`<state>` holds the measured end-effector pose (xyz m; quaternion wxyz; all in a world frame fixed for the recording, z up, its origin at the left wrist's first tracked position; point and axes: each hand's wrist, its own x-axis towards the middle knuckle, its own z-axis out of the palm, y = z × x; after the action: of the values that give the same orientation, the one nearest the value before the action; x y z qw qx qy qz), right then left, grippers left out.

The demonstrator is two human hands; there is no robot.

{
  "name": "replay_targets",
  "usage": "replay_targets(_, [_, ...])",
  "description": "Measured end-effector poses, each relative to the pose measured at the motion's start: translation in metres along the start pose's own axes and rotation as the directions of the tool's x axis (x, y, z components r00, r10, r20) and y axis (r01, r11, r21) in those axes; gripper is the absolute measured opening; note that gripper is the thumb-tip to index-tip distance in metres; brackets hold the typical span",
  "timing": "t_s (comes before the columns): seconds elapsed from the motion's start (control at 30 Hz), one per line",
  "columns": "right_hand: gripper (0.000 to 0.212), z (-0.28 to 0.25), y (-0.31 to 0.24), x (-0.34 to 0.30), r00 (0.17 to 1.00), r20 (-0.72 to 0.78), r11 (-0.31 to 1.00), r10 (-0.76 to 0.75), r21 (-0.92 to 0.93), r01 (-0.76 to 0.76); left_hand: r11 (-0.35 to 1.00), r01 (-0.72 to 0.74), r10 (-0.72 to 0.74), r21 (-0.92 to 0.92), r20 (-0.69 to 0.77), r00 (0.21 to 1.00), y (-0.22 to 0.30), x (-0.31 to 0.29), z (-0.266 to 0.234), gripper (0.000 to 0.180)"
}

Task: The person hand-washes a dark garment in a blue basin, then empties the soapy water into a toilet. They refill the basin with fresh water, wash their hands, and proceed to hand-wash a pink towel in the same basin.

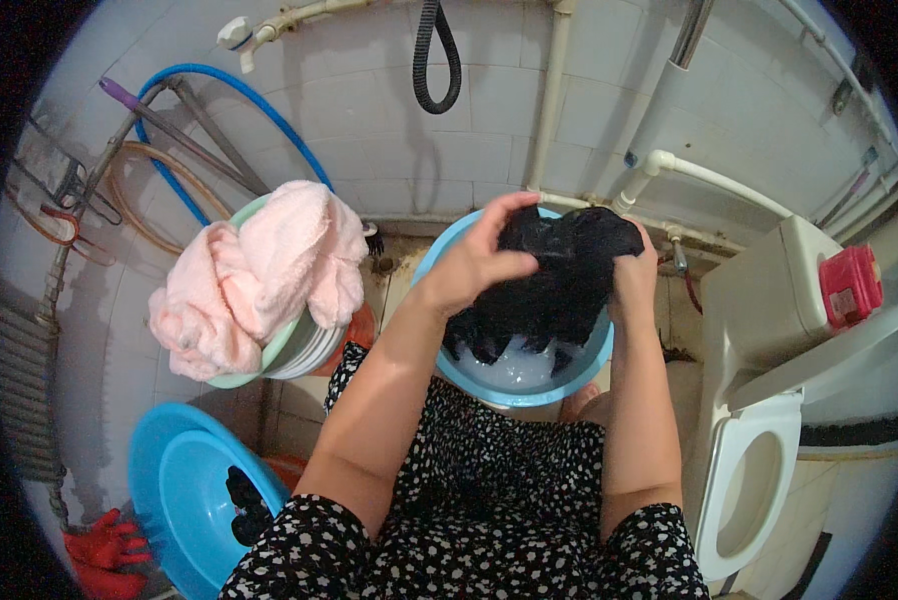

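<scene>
A wet black garment (559,285) is bunched up over a light blue basin (522,400) in front of me, its lower folds hanging into whitish soapy water (514,368). My left hand (474,262) holds the garment's upper left part, thumb laid over the cloth and fingers curved along its far edge. On the other side, my right hand (634,280) grips the garment's right edge, with most of its fingers hidden behind the fabric. The kind of garment cannot be made out.
At the left, pink fluffy fabric (279,265) overflows a pale green basin (239,380). Below it sits a blue basin (169,470) with black cloth (249,505) inside, beside red gloves (107,545). A toilet (704,520) stands right, a red container (851,288) on its tank.
</scene>
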<state>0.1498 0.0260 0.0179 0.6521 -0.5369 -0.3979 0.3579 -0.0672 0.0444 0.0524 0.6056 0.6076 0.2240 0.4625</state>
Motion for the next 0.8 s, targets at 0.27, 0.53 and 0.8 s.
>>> replay_targets(0.27, [0.058,0.014,-0.025,-0.016,0.899,0.436,0.952,-0.043,-0.254,0.169,0.911,0.288,-0.255,0.297,-0.145,0.956,-0.032,0.002,0.018,0.045])
replay_targets(0.53, [0.108,0.024,-0.049,-0.031,0.781,0.59,0.974,-0.203,0.04,0.222,0.998,-0.059,0.061,0.033,-0.056,0.997,0.009,0.003,0.035,0.061])
replay_targets(0.8, [0.07,0.031,-0.066,-0.044,0.821,0.474,0.883,-0.32,-0.166,0.44,0.827,-0.18,0.155,0.533,0.091,0.984,0.01,-0.002,0.028,0.074])
